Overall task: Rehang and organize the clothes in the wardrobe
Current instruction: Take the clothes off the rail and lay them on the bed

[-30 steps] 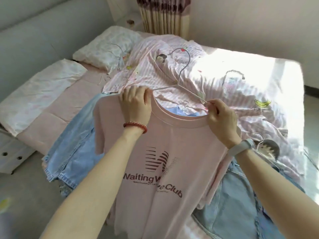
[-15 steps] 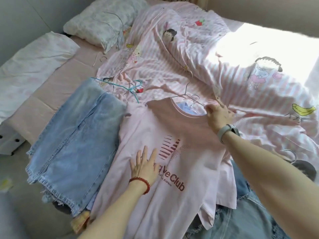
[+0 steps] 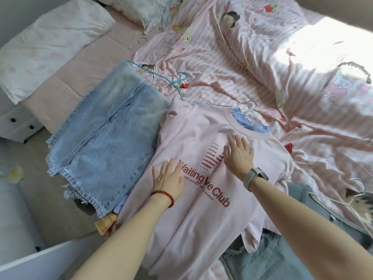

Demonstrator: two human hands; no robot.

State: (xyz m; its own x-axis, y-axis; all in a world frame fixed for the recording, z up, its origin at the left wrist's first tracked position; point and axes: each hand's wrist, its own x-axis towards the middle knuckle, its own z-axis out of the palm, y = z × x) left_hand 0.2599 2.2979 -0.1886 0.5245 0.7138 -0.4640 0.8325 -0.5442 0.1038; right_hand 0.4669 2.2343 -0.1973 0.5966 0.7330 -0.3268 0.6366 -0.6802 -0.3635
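A pale pink T-shirt [image 3: 193, 215] with dark red lettering lies flat on the bed, front up. My left hand [image 3: 168, 178] rests open on its chest print, fingers spread. My right hand [image 3: 239, 153] lies flat just below the collar, also open. A blue garment [image 3: 249, 123] on a silver wire hanger [image 3: 250, 109] shows through the neck hole. Folded light blue jeans [image 3: 105, 142] lie to the left of the shirt. A teal hanger [image 3: 161, 77] rests behind them on the striped duvet [image 3: 252, 63].
More denim [image 3: 268, 257] lies under the shirt at the lower right. Another silver hanger [image 3: 343, 201] lies at the right edge. Pillows [image 3: 52, 43] sit at the bed's head on the left. A white drawer unit [image 3: 18, 124] stands beside the bed, above grey floor [image 3: 40, 209].
The shirt went from held up by its shoulders to lying flat on the bed. My right hand left the collar and now presses on the chest beside my left hand.
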